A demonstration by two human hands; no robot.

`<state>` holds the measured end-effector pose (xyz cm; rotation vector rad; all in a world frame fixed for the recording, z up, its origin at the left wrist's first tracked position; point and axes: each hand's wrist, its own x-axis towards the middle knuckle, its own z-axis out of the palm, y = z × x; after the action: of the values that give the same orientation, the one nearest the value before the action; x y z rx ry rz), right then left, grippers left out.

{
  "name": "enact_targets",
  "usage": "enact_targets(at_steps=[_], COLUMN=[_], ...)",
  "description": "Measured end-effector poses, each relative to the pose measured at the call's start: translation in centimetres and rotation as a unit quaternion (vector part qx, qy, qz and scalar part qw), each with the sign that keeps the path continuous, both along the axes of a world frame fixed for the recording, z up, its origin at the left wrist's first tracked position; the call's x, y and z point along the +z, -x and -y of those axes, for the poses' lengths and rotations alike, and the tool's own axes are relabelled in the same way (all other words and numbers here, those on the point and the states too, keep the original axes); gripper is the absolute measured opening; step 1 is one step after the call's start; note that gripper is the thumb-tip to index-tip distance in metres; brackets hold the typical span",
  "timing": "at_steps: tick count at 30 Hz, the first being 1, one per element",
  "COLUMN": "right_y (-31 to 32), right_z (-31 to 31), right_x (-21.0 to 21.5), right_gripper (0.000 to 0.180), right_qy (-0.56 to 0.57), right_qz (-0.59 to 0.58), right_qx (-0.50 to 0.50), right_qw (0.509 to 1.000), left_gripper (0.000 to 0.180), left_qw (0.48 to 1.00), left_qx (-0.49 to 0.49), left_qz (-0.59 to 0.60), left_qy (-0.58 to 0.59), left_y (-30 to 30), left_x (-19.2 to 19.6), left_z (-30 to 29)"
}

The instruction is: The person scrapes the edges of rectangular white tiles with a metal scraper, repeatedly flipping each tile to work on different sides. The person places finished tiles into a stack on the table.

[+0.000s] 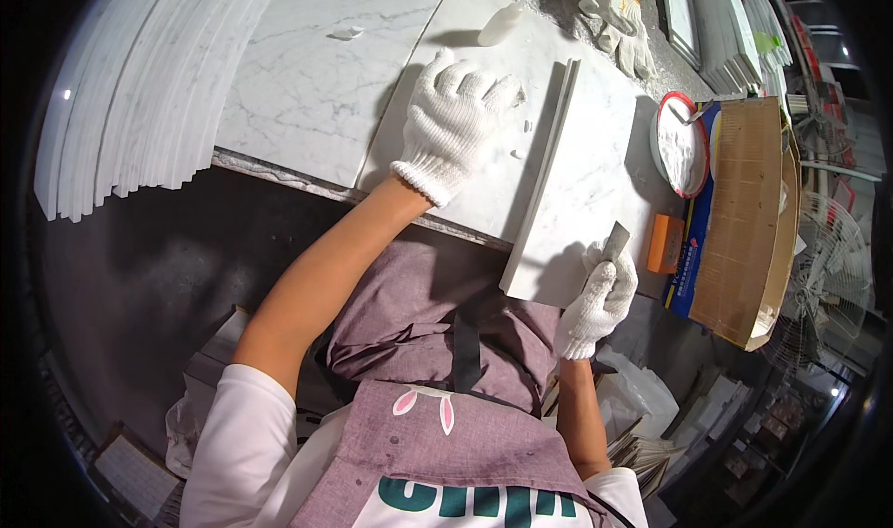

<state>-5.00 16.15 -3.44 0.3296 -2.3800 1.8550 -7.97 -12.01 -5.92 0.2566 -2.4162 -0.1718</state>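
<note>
My left hand (454, 128), in a white knit glove, is over a white marble slab (465, 188). Its fingers are bent and somewhat apart, with nothing visible between them; the palm side is hidden. My right hand (600, 305), gloved too, grips a putty knife (616, 240) whose grey metal blade points up and away from me. Beside that hand lies a long white marble piece (586, 184) with a narrow raised strip (549, 160) along its left edge. Small white chips (517, 154) lie on the slab between my hands.
A translucent white bottle (502, 26) stands beyond my left hand. At right are a red-rimmed bowl (682, 151) of white paste, an orange block (663, 244) and an open cardboard box (735, 212). Marble strips (139, 81) are stacked at left; spare gloves (619, 26) lie at the back.
</note>
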Motion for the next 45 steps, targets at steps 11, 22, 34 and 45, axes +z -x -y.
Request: enact_targets(at_steps=[11,22,34,45], right_y=[-0.3,-0.1,-0.4,-0.1], right_z=[0.6,0.6,0.2,0.3], right_x=[-0.7,-0.6,-0.6,-0.6], right_gripper=[0.037,0.036,0.033,0.033], right_qy=[0.006,-0.06,-0.064,-0.128], right_qz=[-0.026,-0.059,-0.03,-0.092], right_qx=[-0.024,-0.025,-0.018,-0.002], right_qw=[0.999,0.996,0.997,0.987], left_gripper=[0.019,0.048,0.044,0.033], left_qw=[0.998,0.994,0.98,0.987], left_qx=[0.029,-0.033,-0.074,-0.14], left_qz=[-0.023,-0.027,-0.124,-0.032], left_qy=[-0.048,-0.1,-0.139,-0.075], left_y=[0.9,-2.0,-0.7,-1.5], left_x=[-3.4,0.3,-0.3,1.1], left_z=[0.0,-1.2,-0.8,-1.2])
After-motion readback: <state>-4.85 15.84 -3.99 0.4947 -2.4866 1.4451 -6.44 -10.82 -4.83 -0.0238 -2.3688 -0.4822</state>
